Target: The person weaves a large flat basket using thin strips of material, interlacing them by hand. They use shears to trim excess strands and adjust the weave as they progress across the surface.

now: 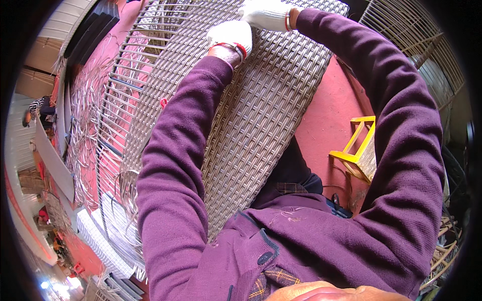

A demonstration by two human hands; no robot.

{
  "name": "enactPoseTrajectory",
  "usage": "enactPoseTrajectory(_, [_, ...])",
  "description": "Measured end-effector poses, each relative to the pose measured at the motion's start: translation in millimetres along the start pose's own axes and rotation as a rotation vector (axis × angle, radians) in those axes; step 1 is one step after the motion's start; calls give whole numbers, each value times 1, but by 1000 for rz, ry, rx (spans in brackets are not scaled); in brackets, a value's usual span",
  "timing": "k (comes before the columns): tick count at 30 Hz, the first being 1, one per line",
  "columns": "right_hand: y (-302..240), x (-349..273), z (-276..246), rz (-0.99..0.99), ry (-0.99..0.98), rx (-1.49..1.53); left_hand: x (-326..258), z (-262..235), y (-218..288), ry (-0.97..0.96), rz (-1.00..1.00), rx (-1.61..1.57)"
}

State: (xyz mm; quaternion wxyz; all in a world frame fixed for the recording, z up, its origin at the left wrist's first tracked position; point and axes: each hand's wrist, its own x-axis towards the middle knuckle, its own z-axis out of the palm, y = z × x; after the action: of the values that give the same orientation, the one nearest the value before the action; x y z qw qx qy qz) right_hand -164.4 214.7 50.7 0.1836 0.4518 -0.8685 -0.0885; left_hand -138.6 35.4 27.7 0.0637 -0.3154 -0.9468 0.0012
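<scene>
A large panel of grey-brown woven wicker [266,95] lies in front of me, its long side running from the top of the view down to my lap. My left hand [230,37], in a white knit glove with a red cuff, rests curled on the weave near its far end. Just beyond it to the right is my right hand [267,14], gloved alike and bent inward, its fingers almost meeting the left. Both hands look closed, but the fingertips and anything between them are hidden. Left of the panel, a metal frame [118,83] carries spaced strands, partly woven.
Loose wicker strips [85,110] are heaped on the red floor [321,108] at left. A yellow-framed stool [354,145] stands at right. Another barred frame [416,25] leans at the far right. A person [42,108] is at the far left, beside grey boards [52,155].
</scene>
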Motion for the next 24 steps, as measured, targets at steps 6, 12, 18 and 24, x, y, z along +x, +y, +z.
enactPoseTrajectory(6, [-1,-5,4,-16,63,15,-1,15,6,-45,-69,49])
enactPoseTrajectory(12, [9,-1,7,149,-15,371,16,42,-27,2,-98,-135])
enactPoseTrajectory(18, [13,9,-12,259,-269,330,29,60,-56,50,193,-18])
enactPoseTrajectory(24, [2,4,-13,-15,-117,231,2,43,-47,31,-7,-396])
